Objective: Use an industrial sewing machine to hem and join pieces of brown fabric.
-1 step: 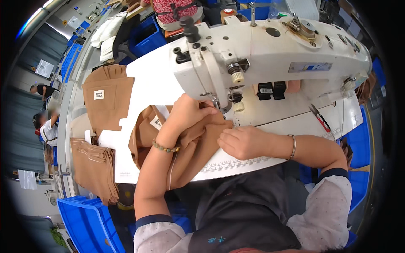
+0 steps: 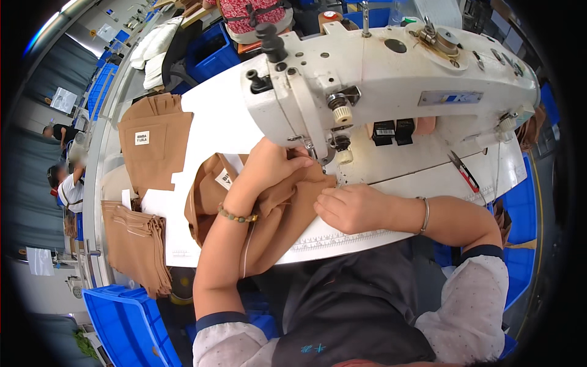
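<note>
Two hands show in my head feed, the left hand (image 2: 272,164) and the right hand (image 2: 345,208), both at a folded brown cloth (image 2: 290,217). I see this cloth on the near part of the white bench (image 2: 211,119), reaching up to the needle end of the sewing machine (image 2: 391,67) and hanging over the near edge. On the left, I read the thumb and fingers as pinching a fold just beside the presser foot. On the right, the fingers are curled together against the cloth's right edge; I cannot tell whether they grip it. Far left, I have brown panels (image 2: 156,162) with a pocket and a white label; nearer lies a brown stack (image 2: 137,248). Red-handled snips (image 2: 466,174) rest at right, beyond the right forearm. A blue bin (image 2: 116,315) stands near left.
</note>
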The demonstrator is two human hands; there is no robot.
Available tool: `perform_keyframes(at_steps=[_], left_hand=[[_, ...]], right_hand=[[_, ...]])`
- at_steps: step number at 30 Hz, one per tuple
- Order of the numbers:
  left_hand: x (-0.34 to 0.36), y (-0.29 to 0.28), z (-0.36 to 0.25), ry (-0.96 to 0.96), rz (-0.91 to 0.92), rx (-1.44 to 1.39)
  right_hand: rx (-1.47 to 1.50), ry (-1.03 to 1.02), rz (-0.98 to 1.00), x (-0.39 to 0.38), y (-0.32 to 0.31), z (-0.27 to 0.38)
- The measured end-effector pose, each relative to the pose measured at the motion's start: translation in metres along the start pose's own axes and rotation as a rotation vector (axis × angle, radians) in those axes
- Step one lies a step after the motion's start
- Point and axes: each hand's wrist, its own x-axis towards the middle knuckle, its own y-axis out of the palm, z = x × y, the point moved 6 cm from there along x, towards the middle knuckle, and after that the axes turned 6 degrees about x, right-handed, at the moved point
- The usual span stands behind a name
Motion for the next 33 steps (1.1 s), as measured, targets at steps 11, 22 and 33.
perform_keyframes(at_steps=[11,22,33], left_hand=[[0.016,0.001,0.002,0.079,-0.03,0.051],[0.022,-0.003,0.005,0.209,-0.019,0.291],[0.014,0.001,0.041,0.175,-0.116,0.311]], right_hand=[[0.027,0.1,0.036,-0.001,0.002,-0.007],[-0.042,0.204,0.125,-0.004,0.001,-0.016],[-0.059,0.188,0.062,0.003,0.0,-0.014]])
